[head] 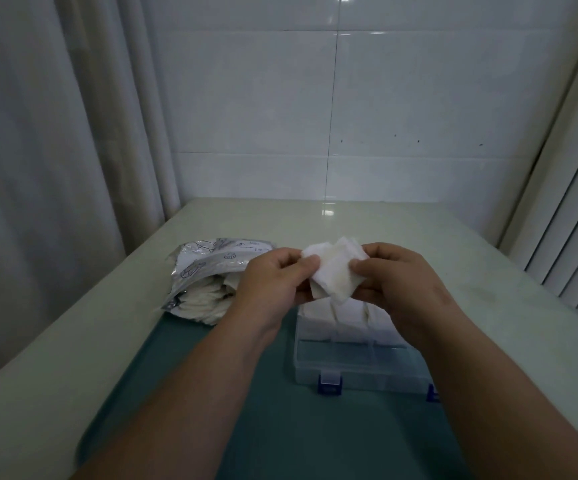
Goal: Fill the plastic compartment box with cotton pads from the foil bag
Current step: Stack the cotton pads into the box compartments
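Left hand (273,278) and right hand (398,282) both pinch small stack of square cotton pads (334,271), held above clear compartment box (360,355). Opened foil bag (204,271) lies left of box.

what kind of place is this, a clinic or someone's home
Likely a clinic or similar work room, though not certain: a white tiled wall, a pale curtain on the left, and a plain table with a foil bag of cotton pads beside a compartment box.

white cotton pads (332,271) above clear compartment box (360,358); opened foil bag (204,271) left
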The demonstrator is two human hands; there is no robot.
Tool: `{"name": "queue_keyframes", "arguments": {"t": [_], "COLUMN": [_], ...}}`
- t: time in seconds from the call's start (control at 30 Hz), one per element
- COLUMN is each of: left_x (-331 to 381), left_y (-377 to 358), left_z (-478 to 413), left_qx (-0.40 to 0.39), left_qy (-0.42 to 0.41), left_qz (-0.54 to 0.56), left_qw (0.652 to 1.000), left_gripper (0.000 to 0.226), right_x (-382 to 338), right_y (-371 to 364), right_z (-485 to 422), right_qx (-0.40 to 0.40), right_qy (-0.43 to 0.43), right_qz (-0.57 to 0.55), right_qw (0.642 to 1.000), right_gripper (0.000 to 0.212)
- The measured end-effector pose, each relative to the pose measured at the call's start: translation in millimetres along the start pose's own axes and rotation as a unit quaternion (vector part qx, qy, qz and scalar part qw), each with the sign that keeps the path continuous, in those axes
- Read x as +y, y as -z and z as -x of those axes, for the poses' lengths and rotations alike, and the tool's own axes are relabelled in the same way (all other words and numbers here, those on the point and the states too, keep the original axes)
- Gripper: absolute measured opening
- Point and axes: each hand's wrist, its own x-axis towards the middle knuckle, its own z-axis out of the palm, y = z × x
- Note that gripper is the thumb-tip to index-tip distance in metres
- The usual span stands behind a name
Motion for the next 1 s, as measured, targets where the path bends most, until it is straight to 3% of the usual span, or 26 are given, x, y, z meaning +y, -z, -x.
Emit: {"name": "queue_keyframes", "arguments": {"t": [0.3, 0.47, 0.7, 1.0], "left_x": [-5.4, -5.4, -6.4, -8.1], "left_y": [3.8, 3.4, 2.0, 4.8], "left_z": [1.5, 2.5, 3.4, 2.1], "left_qx": [0.020, 0.001, -0.027, -0.031], "left_qy": [0.014, 0.010, 0.008, 0.013], "left_qz": [0.019, 0.008, 0.024, 0.022], "left_qw": [1.000, 1.000, 0.999, 0.999], "left_gripper": [0.011, 0.020, 0.019, 0.018], "right_x": [-2.7, -2.2, 3.6, 5.0], "right_y": [2.8, 3.4, -0.4, -2.2], "right_z": [2.7, 3.1, -0.4, -1.9], "right_qx": [-0.007, 0.019, 0.050, 0.042], "right_qy": [0.010, 0.059, 0.105, 0.099], "right_qz": [0.003, 0.041, 0.167, 0.181], "right_qw": [1.000, 0.997, 0.979, 0.978], "right_gripper": [0.025, 0.029, 0.018, 0.018]}}
